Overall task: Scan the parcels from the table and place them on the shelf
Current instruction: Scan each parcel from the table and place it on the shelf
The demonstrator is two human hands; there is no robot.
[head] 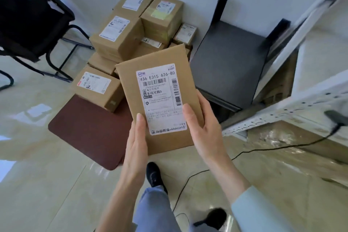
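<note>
Holding: flat brown cardboard parcel [160, 98], label up for scanning.
Left hand [136, 143]: gripped near left edge.
Right hand [202, 124]: gripped right edge.

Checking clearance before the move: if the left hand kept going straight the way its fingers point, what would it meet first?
Probably the stacked parcels beyond the held parcel; the left hand points up-frame toward them, though depth is unclear.

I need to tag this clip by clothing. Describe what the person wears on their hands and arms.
Both hands are bare: the left hand and the right hand show no gloves, rings or watch. The left forearm is uncovered as far as the frame shows. The right arm has a pale blue-grey sleeve, pushed up the forearm.
</note>
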